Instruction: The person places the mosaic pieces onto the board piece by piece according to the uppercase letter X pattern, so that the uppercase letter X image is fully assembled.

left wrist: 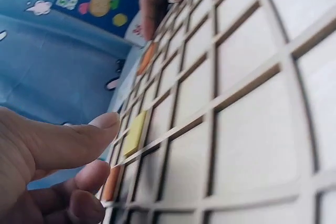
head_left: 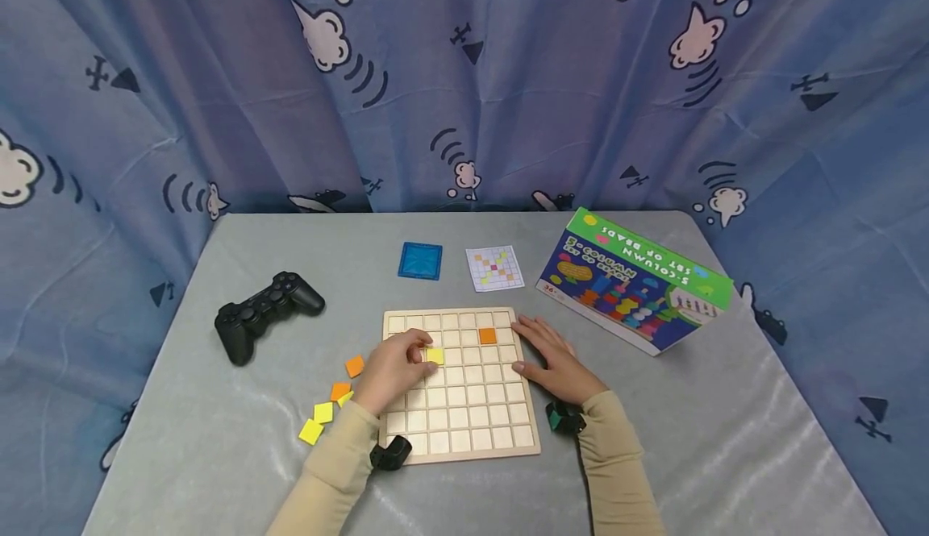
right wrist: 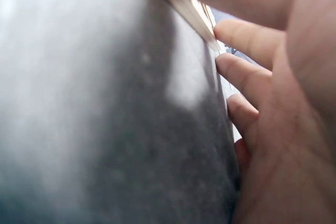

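Two tan sleeves (head_left: pixel 319 475) reach in from the near edge, with a black device (head_left: pixel 390 453) at the left wrist. At far left on the counter (head_left: pixel 239 455) lies a black game controller (head_left: pixel 267 310). To its right, beside the board's left edge, are loose tiles: two orange tiles (head_left: pixel 354 367) and three yellow tiles (head_left: pixel 310 432), one partly hidden. The left hand (head_left: pixel 395 368) is over the left part of the wooden grid board (head_left: pixel 464 442), its thumb and fingers slightly apart with nothing visible between them. Just beside its fingertips, a yellow tile (head_left: pixel 435 355) sits in a cell; the left wrist view shows an orange tile (left wrist: pixel 111 184) close to the fingers. Beyond the board lie a flat blue square (head_left: pixel 420 261) and a patterned card (head_left: pixel 495 268). Another orange tile (head_left: pixel 487 336) fills a cell near the board's far right corner. The right hand (head_left: pixel 557 365) rests along the right edge, fingers spread and touching it. Farthest right stands a tilted toy box (head_left: pixel 631 286), its lettering upside down on the green side.
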### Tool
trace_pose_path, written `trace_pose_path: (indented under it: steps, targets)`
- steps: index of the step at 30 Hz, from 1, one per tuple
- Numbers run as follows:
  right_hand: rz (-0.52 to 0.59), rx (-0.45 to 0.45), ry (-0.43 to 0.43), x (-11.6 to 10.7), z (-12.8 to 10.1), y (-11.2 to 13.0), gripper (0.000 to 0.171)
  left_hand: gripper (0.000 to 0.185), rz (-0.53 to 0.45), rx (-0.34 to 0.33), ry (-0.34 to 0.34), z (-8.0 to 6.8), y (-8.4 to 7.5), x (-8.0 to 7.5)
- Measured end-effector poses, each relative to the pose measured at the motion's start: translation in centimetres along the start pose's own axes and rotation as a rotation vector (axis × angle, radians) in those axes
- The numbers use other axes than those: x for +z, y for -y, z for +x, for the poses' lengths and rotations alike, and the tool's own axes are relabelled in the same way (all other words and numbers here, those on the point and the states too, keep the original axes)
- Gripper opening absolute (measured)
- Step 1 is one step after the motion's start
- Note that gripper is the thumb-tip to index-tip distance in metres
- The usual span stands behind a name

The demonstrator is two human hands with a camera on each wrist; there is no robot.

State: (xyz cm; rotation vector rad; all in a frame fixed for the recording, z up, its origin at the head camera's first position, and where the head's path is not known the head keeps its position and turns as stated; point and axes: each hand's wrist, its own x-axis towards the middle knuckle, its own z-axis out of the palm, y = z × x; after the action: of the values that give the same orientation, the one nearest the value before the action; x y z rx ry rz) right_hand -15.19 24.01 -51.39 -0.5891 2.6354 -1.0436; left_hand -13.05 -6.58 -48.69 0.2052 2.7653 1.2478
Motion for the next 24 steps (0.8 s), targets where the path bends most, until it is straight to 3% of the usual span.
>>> trace_pose_path:
  steps: [4,11,17,24]
  targets:
    - [0.007,0.002,-0.004,0.0,0.0,0.0,0.068,0.031,-0.038,-0.034,-0.049,-0.5,0.2,-1.6]
    - [-0.002,0.005,-0.002,0.0,0.0,0.0,0.068,0.036,0.034,-0.091,-0.137,-2.7,2.4,-4.7]
    - [0.003,0.002,-0.017,-0.3,0.0,0.0,0.068,0.042,0.026,-0.128,-0.083,-3.8,5.1,-6.3]
    - [0.003,-0.003,-0.006,0.0,-0.1,-0.2,0.068,0.039,0.064,-0.142,-0.03,-4.1,7.1,-6.4]
